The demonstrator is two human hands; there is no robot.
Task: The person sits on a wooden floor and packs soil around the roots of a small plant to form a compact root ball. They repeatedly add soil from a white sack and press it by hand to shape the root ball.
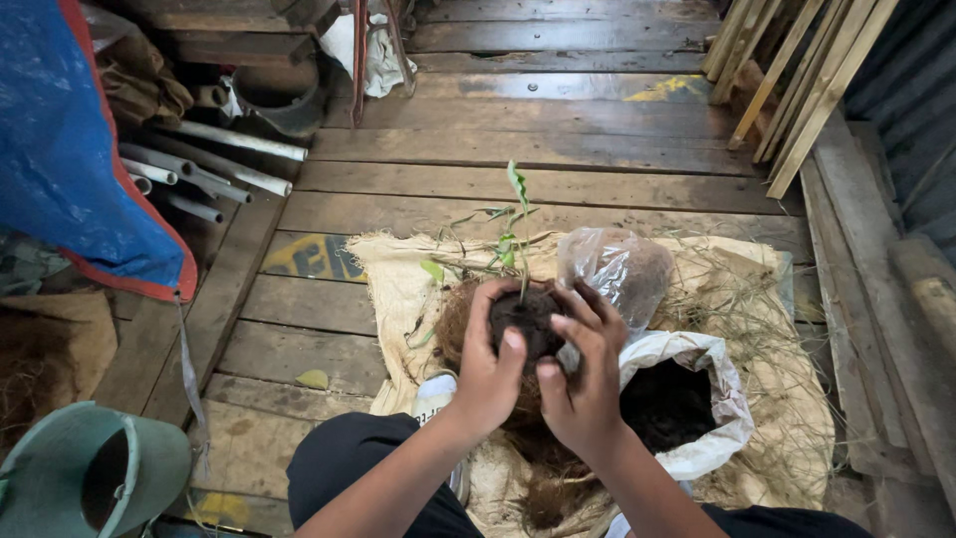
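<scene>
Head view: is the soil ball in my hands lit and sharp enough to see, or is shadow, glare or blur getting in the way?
Head view: soft, even daylight, no hard shadows; the soil ball between the left hand and right hand reads dark with little surface detail; mild glare on the clear plastic bag; the white sack interior is near black; wide-angle bending at the edges; no obvious motion blur.

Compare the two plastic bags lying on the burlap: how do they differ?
The clear plastic bag is see-through and bunched shut around brownish fibre; the white sack is opaque, with its mouth rolled open on dark soil. The clear bag lies farther from the person, the white sack nearer, beside the right hand. Both rest on the burlap sheet.
</scene>
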